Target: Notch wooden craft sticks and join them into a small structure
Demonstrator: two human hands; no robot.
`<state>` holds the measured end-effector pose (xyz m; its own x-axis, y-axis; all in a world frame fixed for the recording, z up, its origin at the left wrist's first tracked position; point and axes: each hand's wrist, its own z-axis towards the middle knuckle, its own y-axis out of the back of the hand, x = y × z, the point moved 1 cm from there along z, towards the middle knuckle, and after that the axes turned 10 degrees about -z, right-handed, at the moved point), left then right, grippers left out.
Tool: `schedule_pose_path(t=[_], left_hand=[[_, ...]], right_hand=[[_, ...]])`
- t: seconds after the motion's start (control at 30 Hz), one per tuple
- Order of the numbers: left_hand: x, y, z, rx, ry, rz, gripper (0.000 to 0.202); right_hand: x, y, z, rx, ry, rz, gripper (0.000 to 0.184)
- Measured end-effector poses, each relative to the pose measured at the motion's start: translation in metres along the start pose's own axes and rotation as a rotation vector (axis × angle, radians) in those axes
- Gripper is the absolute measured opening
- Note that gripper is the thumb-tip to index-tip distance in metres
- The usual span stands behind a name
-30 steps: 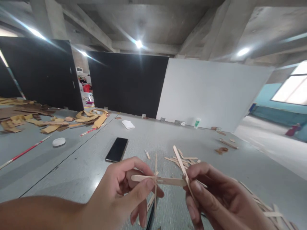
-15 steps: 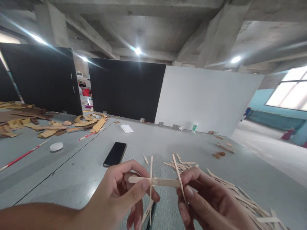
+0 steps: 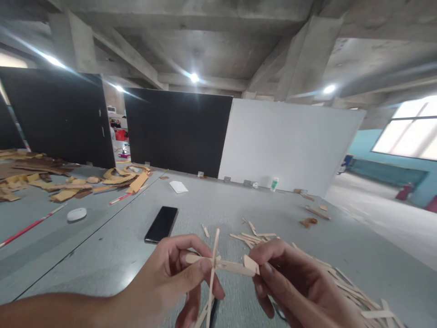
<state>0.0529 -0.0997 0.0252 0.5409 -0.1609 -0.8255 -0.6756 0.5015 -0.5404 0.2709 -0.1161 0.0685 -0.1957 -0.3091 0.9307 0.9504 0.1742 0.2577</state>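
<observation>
The assembly is partly formed, as far as one can judge: an upright stick crosses a level stick near its left part, making a cross held up above the desk; at the right end of the level stick sits an angled stick, seen foreshortened, and whether it is fixed there or merely held cannot be told; the left hand is closed to a narrow pinch, thumb and fingers gripping the crossing, while the right hand pinches the angled stick between thumb and forefinger; many pieces look unused, with a small heap of loose sticks just beyond the hands and a longer spread of sticks beside and partly behind the right hand; all these are flat, pale, plain wood, slim and straight, and the rounded tip left of the crossing shows the shape of their ends; the desk is smooth, grey and faintly glossy; on it lie a flat black phone with a shiny face, a rounded white case-like object, a straight red-and-white rod, and curled, torn-looking yellow-brown scraps at the far left.
</observation>
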Motion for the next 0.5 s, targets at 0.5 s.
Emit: schedule_pose_path(t=[0.5], left_hand=[[-0.0009, -0.0022, -0.0012, -0.006, 0.031, -0.011, 0.047]], right_hand=[[-0.0015, 0.0043, 0.0004, 0.136, 0.001, 0.062, 0.025]])
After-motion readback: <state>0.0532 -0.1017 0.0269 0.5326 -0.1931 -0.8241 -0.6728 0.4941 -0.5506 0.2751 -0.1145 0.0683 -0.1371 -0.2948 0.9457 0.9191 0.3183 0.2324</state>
